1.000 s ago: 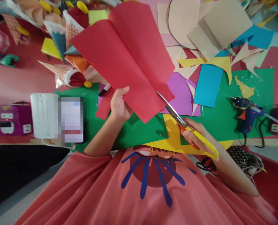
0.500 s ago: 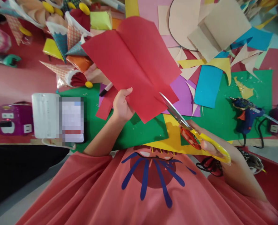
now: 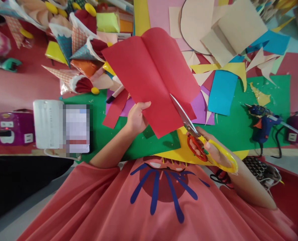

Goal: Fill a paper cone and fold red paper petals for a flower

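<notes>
A large red sheet of paper (image 3: 149, 75), creased down its middle and rounded at the far end, is held above the table by my left hand (image 3: 138, 117). That thumb lies on top of the sheet's near left edge, while the other fingers are behind it. My right hand (image 3: 209, 145) grips scissors (image 3: 185, 117) with one yellow and one red handle loop. Their blades point away and to the left, and the upper blade lies over the red paper near its crease. The lower blade is hidden beneath the sheet.
Beige, yellow and blue (image 3: 223, 92) paper pieces lie beyond my right hand on a green sheet (image 3: 271, 110). A blue glue gun (image 3: 265, 129) is at the right. Cone-shaped cloth items (image 3: 82, 83), a marker (image 3: 115, 93), a blurred phone (image 3: 77, 129) and a white box (image 3: 48, 124) are at the left.
The red paper and my left hand have shifted right and nearer to me. The scissors moved out to the right, then back left, with their blade reaching farther over the sheet.
</notes>
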`<state>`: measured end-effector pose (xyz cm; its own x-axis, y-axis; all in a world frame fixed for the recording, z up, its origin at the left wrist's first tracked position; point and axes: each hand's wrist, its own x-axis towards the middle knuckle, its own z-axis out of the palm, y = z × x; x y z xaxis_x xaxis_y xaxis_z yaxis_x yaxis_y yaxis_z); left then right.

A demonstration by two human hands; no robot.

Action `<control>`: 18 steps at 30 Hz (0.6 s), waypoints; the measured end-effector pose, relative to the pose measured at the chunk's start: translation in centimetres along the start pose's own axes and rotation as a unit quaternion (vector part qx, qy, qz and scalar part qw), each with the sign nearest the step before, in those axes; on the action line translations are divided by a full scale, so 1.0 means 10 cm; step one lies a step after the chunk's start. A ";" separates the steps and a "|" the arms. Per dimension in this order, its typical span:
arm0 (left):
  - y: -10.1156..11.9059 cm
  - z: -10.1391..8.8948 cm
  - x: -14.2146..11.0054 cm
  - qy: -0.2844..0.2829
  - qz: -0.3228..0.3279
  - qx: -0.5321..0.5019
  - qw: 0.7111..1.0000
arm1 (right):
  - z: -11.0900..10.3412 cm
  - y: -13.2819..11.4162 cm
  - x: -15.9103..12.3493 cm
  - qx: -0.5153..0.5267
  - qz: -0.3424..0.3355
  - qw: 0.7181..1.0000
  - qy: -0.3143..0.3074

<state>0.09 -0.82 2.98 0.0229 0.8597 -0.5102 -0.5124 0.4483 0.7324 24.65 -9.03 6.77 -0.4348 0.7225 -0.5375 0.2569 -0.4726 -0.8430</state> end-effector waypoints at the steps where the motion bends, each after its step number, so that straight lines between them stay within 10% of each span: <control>1: 0.00 0.00 0.00 -0.002 0.000 0.003 1.000 | 0.00 0.00 0.00 -0.002 -0.001 1.000 0.004; 18: 0.00 0.04 -0.02 0.020 -0.011 0.021 1.000 | 0.07 0.08 0.03 -0.018 0.013 0.999 0.024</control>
<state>0.43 -0.91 3.31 -0.0012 0.8396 -0.5432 -0.4748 0.4776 0.7392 24.16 -9.54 5.99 -0.3854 0.7345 -0.5586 0.2994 -0.4731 -0.8286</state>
